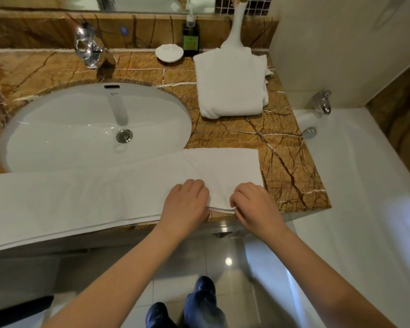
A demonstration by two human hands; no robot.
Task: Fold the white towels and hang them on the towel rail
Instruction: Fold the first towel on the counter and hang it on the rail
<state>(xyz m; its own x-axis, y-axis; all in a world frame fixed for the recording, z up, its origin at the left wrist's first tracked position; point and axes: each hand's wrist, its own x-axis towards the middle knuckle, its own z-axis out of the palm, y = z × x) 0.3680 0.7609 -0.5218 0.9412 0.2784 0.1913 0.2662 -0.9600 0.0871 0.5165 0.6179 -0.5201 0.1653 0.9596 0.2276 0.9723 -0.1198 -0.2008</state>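
The left hand [185, 202] and right hand [256, 205] sit side by side at lower centre. Their fingers are curled over the near edge of the towel [85, 200], each seeming to pinch it where the right end is already doubled over. This looks like a fold in progress. To do it well, both hands should lift the doubled layers together and keep the near hem level with the tabletop [291, 166] edge. They should then carry the fold toward the long strip running to the frame's left, smoothing the creases near the sink [57, 129] as it lands. Farther back, at upper right, a second towel [230, 86] lies folded. No rail is in view.
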